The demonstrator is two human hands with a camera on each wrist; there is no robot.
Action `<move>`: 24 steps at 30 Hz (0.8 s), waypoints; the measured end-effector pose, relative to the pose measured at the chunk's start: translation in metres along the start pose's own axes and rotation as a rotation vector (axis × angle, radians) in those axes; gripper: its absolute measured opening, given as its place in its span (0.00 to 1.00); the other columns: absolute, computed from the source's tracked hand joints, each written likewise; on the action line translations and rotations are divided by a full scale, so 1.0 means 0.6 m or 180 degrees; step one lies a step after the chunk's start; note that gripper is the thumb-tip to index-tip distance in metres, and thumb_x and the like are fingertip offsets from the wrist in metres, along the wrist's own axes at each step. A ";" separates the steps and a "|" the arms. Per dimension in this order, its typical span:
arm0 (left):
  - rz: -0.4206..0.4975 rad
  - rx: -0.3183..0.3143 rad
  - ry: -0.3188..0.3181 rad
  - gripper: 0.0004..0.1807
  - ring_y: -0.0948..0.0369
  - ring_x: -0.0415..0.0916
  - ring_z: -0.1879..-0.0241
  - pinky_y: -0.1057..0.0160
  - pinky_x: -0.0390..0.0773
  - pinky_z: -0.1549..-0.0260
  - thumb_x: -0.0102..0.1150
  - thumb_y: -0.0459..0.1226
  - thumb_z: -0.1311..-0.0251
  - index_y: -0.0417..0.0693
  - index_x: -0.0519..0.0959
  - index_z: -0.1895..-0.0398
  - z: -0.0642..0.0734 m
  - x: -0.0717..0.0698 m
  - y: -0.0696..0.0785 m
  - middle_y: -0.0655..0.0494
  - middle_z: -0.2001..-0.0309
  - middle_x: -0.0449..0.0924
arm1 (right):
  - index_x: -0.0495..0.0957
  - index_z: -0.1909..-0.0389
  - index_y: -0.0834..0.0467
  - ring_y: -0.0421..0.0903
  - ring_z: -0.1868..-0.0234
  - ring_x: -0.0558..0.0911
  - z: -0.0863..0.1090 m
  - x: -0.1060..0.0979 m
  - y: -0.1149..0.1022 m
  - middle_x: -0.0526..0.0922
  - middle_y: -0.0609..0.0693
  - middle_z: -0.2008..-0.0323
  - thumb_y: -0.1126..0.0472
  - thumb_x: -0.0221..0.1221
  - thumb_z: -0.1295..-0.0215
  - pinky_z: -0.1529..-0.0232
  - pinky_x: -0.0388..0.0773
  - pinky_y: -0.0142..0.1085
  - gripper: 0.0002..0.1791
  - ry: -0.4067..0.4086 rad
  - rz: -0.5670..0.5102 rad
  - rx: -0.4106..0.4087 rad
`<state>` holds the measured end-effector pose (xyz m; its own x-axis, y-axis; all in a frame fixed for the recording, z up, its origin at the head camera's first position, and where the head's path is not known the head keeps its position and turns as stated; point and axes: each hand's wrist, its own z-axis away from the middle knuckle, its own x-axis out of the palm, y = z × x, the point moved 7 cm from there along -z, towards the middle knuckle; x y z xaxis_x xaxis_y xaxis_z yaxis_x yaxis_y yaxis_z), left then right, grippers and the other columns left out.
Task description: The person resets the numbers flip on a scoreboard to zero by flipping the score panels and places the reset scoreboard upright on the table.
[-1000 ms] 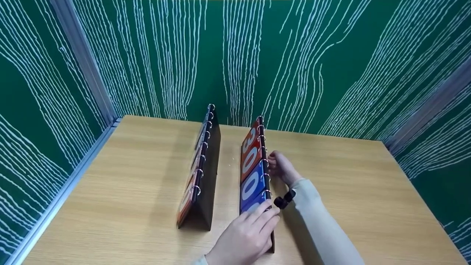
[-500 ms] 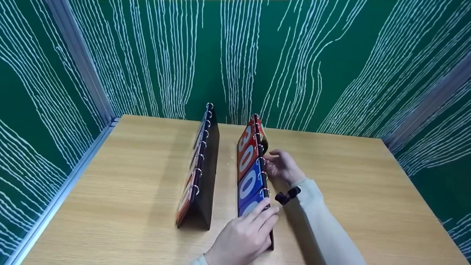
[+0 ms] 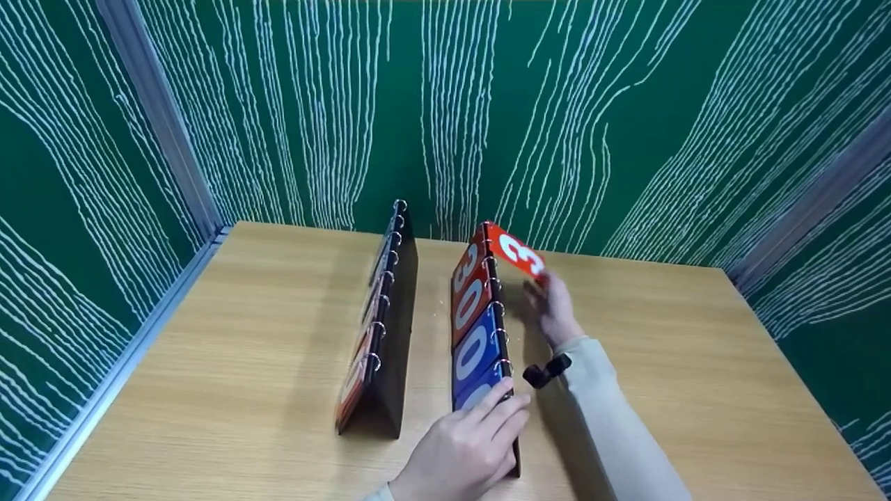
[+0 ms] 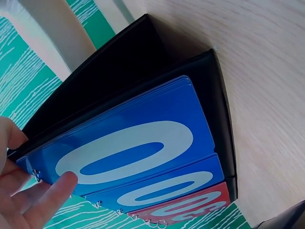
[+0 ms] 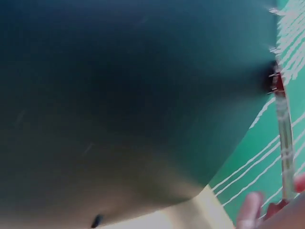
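Note:
A black tent-shaped flip scoreboard [image 3: 472, 351] stands on the table, its ringed cards reading red 3 and 0, then blue 0 and 0. At its near end my left hand [image 3: 459, 445] holds the top edge; in the left wrist view, fingers [image 4: 50, 198] lie over the rings by the nearest blue card [image 4: 138, 138]. Beyond the far end, my right hand [image 3: 555, 311] pinches the lower edge of a lifted red card [image 3: 514, 249] showing a 3, which slants down to the right from its rings. The scoreboard's dark back [image 5: 119, 105] fills most of the right wrist view, blurred.
A second black flip scoreboard [image 3: 400, 334] stands to the left, roughly parallel, its card faces turned away to the left. Wooden table [image 3: 230, 348] surrounds both. Green walls [image 3: 445, 104] with white wavy lines rise behind and at the sides, with grey metal posts [image 3: 160, 104] in the corners.
My right hand has moved from behind the scoreboard outward and slightly away, drawing a red card out to the right so its 3 shows. My left hand stays in place.

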<state>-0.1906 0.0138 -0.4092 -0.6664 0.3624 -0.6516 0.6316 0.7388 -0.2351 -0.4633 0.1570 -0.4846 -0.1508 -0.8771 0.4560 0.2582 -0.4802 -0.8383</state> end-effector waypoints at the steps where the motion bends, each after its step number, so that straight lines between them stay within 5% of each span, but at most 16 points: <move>1: 0.0002 -0.0004 -0.0006 0.21 0.59 0.76 0.33 0.70 0.81 0.44 0.66 0.48 0.46 0.53 0.83 0.49 0.000 0.000 0.000 0.61 0.42 0.84 | 0.70 0.59 0.53 0.43 0.61 0.78 0.001 0.002 -0.010 0.78 0.44 0.65 0.60 0.43 0.24 0.49 0.78 0.36 0.07 0.0021 -0.0184 -0.0174; 5: -0.0012 0.0043 -0.0001 0.21 0.59 0.77 0.33 0.69 0.82 0.46 0.65 0.48 0.46 0.53 0.83 0.48 -0.001 -0.002 0.000 0.61 0.43 0.85 | 0.66 0.43 0.52 0.45 0.49 0.80 0.009 0.019 -0.050 0.78 0.47 0.52 0.61 0.44 0.21 0.34 0.74 0.39 0.11 0.0074 -0.0436 -0.0842; 11: -0.0021 0.0096 0.0012 0.20 0.59 0.77 0.33 0.69 0.83 0.48 0.63 0.48 0.46 0.53 0.83 0.50 -0.003 -0.005 -0.001 0.61 0.43 0.85 | 0.57 0.28 0.53 0.48 0.41 0.78 0.034 0.057 -0.096 0.73 0.51 0.38 0.59 0.50 0.23 0.36 0.77 0.44 0.26 0.0068 0.0435 -0.1637; 16: 0.0049 0.0062 -0.0036 0.18 0.60 0.76 0.33 0.69 0.84 0.50 0.65 0.48 0.46 0.54 0.84 0.52 -0.002 -0.005 -0.005 0.62 0.43 0.85 | 0.57 0.25 0.46 0.49 0.31 0.71 0.047 0.087 -0.114 0.67 0.53 0.30 0.57 0.55 0.26 0.30 0.72 0.49 0.32 -0.0044 0.1127 -0.1909; 24: 0.0002 0.0055 0.0023 0.18 0.60 0.78 0.35 0.71 0.85 0.55 0.68 0.49 0.50 0.55 0.83 0.56 -0.002 -0.009 -0.005 0.63 0.45 0.85 | 0.57 0.23 0.44 0.52 0.31 0.74 0.047 0.130 -0.115 0.68 0.51 0.27 0.58 0.58 0.28 0.32 0.75 0.51 0.35 -0.0337 0.1729 -0.2274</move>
<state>-0.1894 0.0106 -0.4039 -0.6687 0.3670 -0.6466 0.6388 0.7286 -0.2472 -0.4658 0.1218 -0.3825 -0.0831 -0.9946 -0.0614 -0.3913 0.0893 -0.9159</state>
